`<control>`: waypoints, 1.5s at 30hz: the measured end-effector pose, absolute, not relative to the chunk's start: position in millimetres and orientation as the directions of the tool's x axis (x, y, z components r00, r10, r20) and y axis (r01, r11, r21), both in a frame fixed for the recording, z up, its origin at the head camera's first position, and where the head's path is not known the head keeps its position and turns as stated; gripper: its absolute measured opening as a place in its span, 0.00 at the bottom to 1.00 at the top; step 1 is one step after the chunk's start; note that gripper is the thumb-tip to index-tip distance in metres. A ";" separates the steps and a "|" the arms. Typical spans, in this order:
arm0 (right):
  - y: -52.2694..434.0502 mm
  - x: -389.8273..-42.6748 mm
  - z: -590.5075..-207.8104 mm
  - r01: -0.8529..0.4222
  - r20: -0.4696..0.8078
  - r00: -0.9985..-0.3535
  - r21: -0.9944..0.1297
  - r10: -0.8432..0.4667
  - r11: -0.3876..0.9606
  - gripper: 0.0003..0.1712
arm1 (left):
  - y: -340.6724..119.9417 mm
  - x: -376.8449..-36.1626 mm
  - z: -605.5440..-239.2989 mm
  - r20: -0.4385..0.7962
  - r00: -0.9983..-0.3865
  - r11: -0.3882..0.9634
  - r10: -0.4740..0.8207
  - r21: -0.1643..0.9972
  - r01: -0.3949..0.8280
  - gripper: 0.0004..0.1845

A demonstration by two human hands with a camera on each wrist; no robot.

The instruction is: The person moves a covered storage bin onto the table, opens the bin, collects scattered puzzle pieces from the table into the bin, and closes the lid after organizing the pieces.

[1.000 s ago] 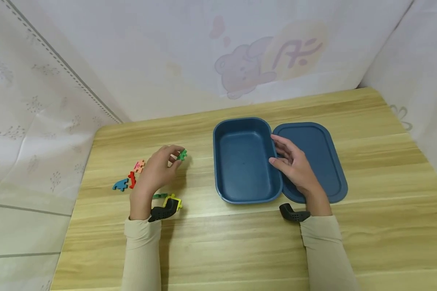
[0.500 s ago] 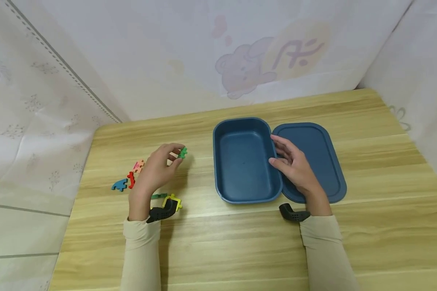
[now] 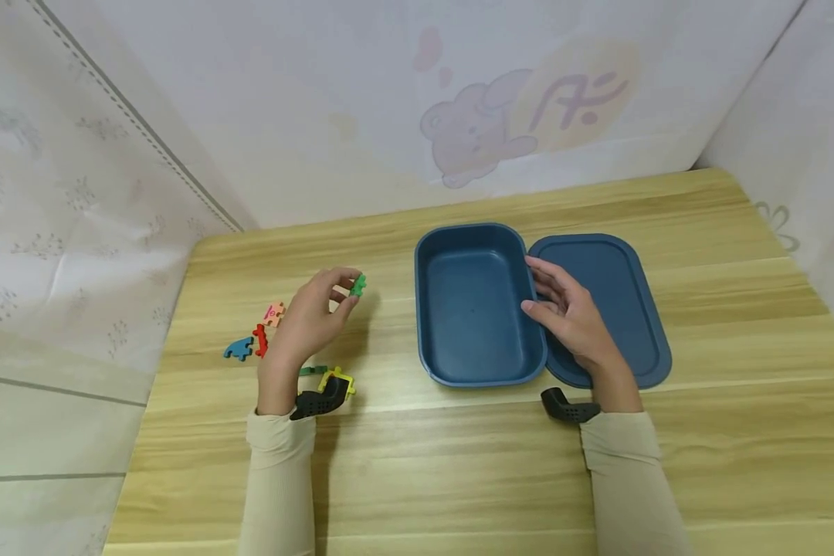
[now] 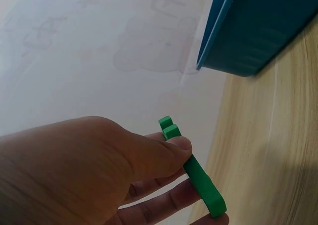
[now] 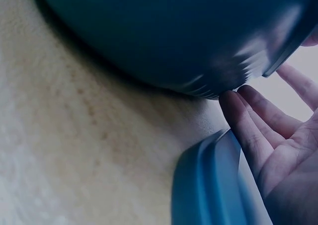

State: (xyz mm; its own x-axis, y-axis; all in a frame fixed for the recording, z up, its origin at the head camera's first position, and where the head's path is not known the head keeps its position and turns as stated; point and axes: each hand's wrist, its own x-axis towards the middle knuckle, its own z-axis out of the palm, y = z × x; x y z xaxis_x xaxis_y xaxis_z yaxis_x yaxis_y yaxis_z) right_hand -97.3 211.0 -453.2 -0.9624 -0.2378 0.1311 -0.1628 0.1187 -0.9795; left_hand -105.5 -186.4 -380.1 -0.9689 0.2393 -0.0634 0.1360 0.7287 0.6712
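1. The green piece [image 4: 201,183] is pinched by the left hand [image 3: 313,316], between thumb and fingers; it is held above the table [image 3: 452,471].
2. The blue box [image 3: 472,309] is located to the right of this grip, well apart from the piece. Its right rim is held by the right hand [image 3: 570,316]: the thumb is laid over the rim, and the outer wall is touched by the fingers.
3. The lid [image 3: 618,309] is placed flat, just right of the box and partly covered by the right hand.
4. To the left of the pinch are found the pink piece [image 3: 274,313], the red piece [image 3: 260,340] and, farthest out, the blue piece [image 3: 239,349].
5. Nearer the person than the pinch, the dark green piece [image 3: 313,371] and yellow piece [image 3: 346,377] are located; the latter is partly hidden by the left wrist camera [image 3: 320,400].
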 end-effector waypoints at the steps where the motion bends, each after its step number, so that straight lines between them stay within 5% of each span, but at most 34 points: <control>1: 211.3 -97.4 -453.0 -0.163 0.132 -0.963 -0.980 -0.236 0.117 0.37 | -186.1 -105.7 -380.1 -0.063 -0.969 0.728 0.240 0.671 0.137 0.21; 45: 213.3 -99.2 -456.2 -0.162 0.122 -0.960 -0.976 -0.252 0.145 0.37 | -156.4 -103.6 -379.9 0.103 -0.961 0.614 0.257 0.751 0.245 0.21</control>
State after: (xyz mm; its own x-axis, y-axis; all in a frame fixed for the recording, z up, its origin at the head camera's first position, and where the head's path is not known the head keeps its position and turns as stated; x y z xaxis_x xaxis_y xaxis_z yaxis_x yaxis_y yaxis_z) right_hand -99.2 213.3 -456.2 -0.9600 -0.2520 0.1223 -0.1624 0.1450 -0.9760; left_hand -103.6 -156.4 -379.9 -0.9609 0.2568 0.1033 0.2447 0.6136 0.7508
